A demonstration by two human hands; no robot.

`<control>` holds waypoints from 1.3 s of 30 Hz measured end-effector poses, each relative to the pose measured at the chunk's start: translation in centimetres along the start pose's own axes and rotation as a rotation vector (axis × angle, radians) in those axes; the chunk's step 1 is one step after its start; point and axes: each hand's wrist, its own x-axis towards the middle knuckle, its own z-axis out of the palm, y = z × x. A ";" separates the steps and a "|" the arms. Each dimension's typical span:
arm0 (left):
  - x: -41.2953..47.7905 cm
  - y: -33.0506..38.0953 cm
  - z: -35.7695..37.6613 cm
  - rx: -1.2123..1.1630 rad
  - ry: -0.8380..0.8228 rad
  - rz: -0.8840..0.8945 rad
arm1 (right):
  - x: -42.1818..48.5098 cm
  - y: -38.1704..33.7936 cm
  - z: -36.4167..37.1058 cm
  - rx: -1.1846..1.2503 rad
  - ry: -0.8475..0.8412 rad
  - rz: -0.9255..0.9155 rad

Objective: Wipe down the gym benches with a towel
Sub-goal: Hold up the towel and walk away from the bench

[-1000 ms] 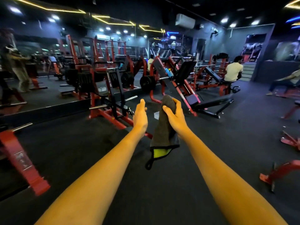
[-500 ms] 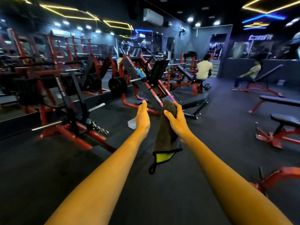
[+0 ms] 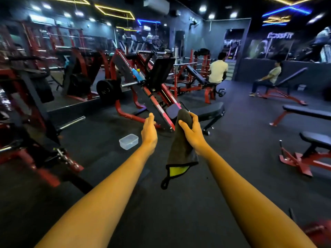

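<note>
My right hand grips a dark grey towel with a yellow inner side; it hangs down in front of me, a loop dangling at its corner. My left hand is held out beside it, fingers loosely apart, holding nothing. A black flat bench stands on the floor just beyond my hands. To the right are two more black benches on red frames, one farther and one nearer.
A clear plastic box lies on the dark floor left of my left hand. A red leg-press machine and racks fill the left side. Two people sit on equipment, one at the back and one at the right.
The view has swung to the right, bringing the benches on the right into sight. My hands keep the same pose with the towel.
</note>
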 end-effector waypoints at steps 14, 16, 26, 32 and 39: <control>33.0 -7.1 16.3 -0.078 0.129 -0.009 | 35.2 14.5 -0.5 0.037 -0.131 -0.006; 38.6 -7.7 18.5 -0.089 0.145 -0.022 | 40.9 16.3 -0.4 0.050 -0.123 0.019; 61.1 -11.8 24.5 -0.037 0.217 -0.048 | 63.5 24.7 3.3 0.049 -0.220 0.034; 74.4 -16.3 24.9 0.030 0.354 -0.063 | 76.6 31.4 8.3 0.071 -0.355 0.002; 87.9 -17.1 22.9 0.000 0.572 -0.092 | 90.9 34.2 17.0 0.098 -0.527 -0.001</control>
